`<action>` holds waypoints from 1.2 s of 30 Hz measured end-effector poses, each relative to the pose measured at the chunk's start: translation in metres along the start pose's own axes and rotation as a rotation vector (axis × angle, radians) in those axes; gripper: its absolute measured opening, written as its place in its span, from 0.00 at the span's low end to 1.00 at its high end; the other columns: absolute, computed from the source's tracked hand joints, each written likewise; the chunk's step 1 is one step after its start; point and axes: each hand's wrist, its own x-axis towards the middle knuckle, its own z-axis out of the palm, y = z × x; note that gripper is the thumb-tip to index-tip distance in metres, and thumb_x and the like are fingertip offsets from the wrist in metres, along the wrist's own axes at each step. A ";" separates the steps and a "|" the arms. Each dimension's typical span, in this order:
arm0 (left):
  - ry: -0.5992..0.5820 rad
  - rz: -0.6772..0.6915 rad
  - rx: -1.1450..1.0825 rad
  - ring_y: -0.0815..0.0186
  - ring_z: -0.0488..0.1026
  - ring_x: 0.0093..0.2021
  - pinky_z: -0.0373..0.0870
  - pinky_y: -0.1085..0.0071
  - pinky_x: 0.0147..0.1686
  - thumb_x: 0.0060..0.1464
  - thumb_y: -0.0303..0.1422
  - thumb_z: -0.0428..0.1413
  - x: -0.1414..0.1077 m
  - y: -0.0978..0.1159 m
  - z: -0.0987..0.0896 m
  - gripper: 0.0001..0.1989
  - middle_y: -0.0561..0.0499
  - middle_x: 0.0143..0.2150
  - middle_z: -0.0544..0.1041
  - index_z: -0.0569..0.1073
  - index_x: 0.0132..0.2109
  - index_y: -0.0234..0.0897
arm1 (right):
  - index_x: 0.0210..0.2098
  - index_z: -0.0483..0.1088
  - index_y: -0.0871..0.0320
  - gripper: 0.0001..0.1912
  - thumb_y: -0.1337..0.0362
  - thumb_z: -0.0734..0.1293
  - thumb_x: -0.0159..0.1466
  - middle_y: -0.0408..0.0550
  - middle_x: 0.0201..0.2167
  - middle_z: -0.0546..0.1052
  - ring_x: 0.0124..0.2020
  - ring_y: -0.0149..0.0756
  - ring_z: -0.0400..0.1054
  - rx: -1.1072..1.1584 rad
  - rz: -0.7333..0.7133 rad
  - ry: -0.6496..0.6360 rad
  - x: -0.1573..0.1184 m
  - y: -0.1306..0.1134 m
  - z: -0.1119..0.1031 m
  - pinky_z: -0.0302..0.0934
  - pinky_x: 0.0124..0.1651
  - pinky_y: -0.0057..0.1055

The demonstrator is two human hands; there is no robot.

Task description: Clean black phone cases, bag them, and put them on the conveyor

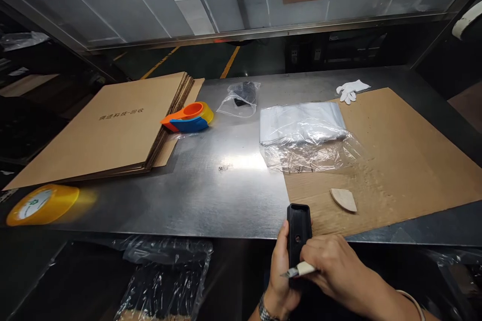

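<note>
My left hand (277, 276), with a metal watch band at its wrist, is wrapped round a black, hollow, box-shaped part (298, 228). The part stands on end, its open top facing up, and a small round hole shows in its near face. In my right hand (333, 261) is a small knife (303, 268) with a pale handle. Its blade points left across the lower end of the black part; whether it touches the part I cannot tell. Both hands are at the table's front edge. On the cardboard beyond them lies a quarter-round beige pad (343, 199).
A cardboard sheet (410, 160) covers the metal table's right side, with a stack of clear plastic bags (301, 123) and a white glove (352, 90). Leftward are a bagged black part (244, 93), an orange-and-blue tape dispenser (190, 118), flattened cartons (124, 125) and a yellow tape roll (41, 204).
</note>
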 end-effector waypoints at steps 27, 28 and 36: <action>-0.119 -0.377 0.374 0.70 0.63 0.12 0.54 0.76 0.13 0.58 0.50 0.30 -0.001 -0.009 -0.012 0.40 0.47 0.14 0.65 0.71 0.18 0.27 | 0.24 0.71 0.58 0.15 0.63 0.59 0.64 0.43 0.20 0.72 0.22 0.30 0.65 0.382 0.163 0.081 0.021 0.034 -0.031 0.54 0.27 0.25; -0.116 -0.373 0.364 0.70 0.64 0.12 0.54 0.76 0.13 0.58 0.50 0.31 -0.002 -0.009 -0.013 0.39 0.47 0.14 0.65 0.72 0.19 0.26 | 0.23 0.70 0.58 0.15 0.63 0.60 0.64 0.43 0.19 0.71 0.22 0.30 0.64 0.389 0.169 0.082 0.020 0.035 -0.030 0.54 0.27 0.25; -0.131 -0.353 0.349 0.70 0.65 0.14 0.57 0.76 0.15 0.56 0.53 0.36 -0.001 -0.010 -0.016 0.37 0.47 0.16 0.66 0.71 0.19 0.26 | 0.22 0.64 0.58 0.15 0.60 0.59 0.64 0.39 0.18 0.64 0.21 0.28 0.58 0.459 0.298 0.225 0.020 0.043 -0.020 0.50 0.25 0.25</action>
